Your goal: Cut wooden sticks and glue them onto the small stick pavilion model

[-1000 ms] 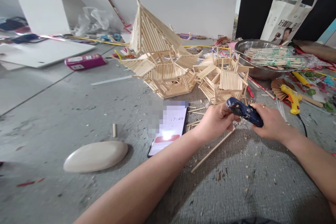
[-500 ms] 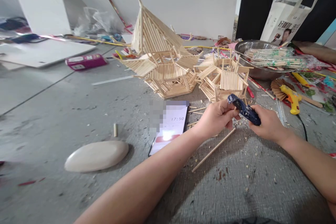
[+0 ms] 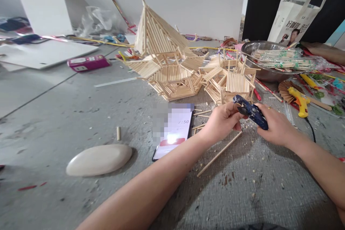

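Observation:
My right hand is wrapped around the blue handles of a pair of hand shears, worn and flecked with pale bits. Their jaws point left and meet the fingers of my left hand. That hand is closed in a pinch on a short wooden stick, mostly hidden by the fingers and jaws. Below both hands a longer wooden stick lies slantwise on the floor. Just beyond them stands a small stick-built model, and to its left a taller stick pavilion with a pointed roof.
A lit phone lies left of my left forearm, with short cut sticks beside it. Further left is a smooth pale oval object. At right are a steel bowl of bagged sticks, a yellow glue gun and a tote bag.
The shears' jaws have shifted slightly, and a dark blade now shows by the left fingertips. My right hand has turned a little on the handles; the left has barely moved.

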The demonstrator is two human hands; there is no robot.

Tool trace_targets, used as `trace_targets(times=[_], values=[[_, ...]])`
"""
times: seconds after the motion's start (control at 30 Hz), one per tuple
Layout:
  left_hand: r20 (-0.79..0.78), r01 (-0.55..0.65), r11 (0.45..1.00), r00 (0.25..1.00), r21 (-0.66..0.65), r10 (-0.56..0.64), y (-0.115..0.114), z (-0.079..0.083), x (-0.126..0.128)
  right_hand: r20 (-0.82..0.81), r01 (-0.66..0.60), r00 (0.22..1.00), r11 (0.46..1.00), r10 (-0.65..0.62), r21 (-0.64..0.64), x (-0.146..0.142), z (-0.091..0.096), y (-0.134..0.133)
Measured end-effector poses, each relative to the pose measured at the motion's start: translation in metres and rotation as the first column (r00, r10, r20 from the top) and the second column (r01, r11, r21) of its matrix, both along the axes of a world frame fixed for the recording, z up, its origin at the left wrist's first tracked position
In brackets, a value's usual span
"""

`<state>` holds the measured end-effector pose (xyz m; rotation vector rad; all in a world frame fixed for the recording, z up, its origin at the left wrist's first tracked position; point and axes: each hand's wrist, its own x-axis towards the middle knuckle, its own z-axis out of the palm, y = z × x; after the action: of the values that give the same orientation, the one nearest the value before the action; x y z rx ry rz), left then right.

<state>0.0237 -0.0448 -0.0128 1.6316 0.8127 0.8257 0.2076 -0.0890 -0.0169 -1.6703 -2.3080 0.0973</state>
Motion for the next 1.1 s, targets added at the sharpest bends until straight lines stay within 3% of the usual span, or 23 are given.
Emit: trace_targets(times=[0.23, 0.63, 1.1], values=[[-0.106, 0.006, 0.997, 0.994, 0.082, 0.003, 0.0, 0.0, -0.002, 0.062, -0.01, 0.998, 0.998, 0.007, 0.056, -0.001, 0.002, -0.001], [-0.139, 0.012, 0.994, 0.99, 0.112, 0.004, 0.0, 0.002, -0.002, 0.096, -0.011, 0.995, 0.997, 0.004, 0.072, 0.0, -0.001, 0.001], [-0.088, 0.043, 0.999, 0.995, 0.007, -0.042, 0.0, 0.0, -0.002, 0.042, 0.003, 0.999, 0.993, -0.009, 0.122, -0.001, -0.014, 0.001]])
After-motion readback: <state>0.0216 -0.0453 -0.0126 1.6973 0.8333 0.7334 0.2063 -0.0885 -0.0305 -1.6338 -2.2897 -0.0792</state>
